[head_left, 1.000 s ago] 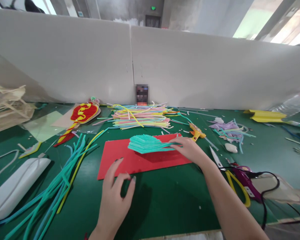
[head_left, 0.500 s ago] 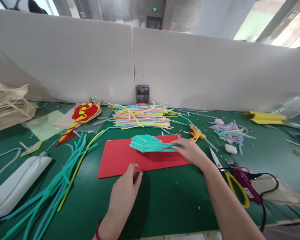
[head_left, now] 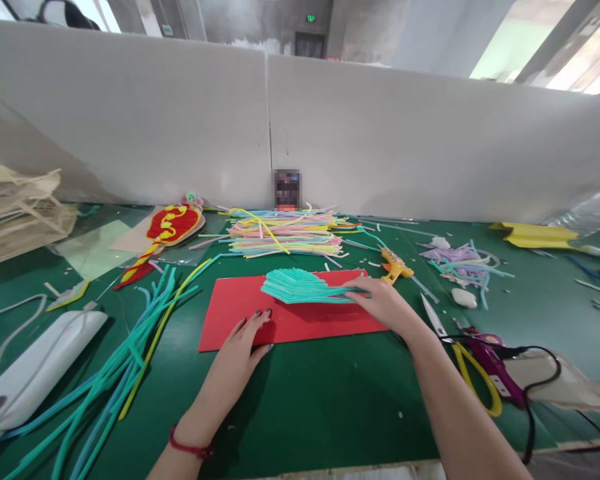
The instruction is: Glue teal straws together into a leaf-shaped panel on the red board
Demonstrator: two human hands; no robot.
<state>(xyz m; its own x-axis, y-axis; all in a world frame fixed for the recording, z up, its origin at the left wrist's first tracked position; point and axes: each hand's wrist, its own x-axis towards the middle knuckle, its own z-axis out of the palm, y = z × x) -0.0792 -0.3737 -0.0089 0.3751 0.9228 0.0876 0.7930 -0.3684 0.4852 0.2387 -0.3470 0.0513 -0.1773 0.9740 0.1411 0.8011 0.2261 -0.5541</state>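
Observation:
A turquoise leaf shape made of pipe cleaners [head_left: 295,287] lies over a red card [head_left: 230,313]. Its stem end, at the right, is pinched between the thumb and fingers of my right hand [head_left: 377,299]. My left hand [head_left: 243,347] rests with spread fingers on the card's front left edge, apart from the leaf. Around the left wrist is a dark red bracelet [head_left: 193,450].
Loose turquoise and yellow pipe cleaners [head_left: 125,353] lie left, near a white power strip [head_left: 45,367]. Behind the card is a multicoloured pipe cleaner pile [head_left: 285,233]. Right are an orange glue gun [head_left: 395,265], yellow-handled scissors [head_left: 473,377], and a purple tool with a black cord [head_left: 495,373].
My left hand has moved left and its fingers have stretched out flat onto the card. The right hand keeps its pinch on the leaf's stem.

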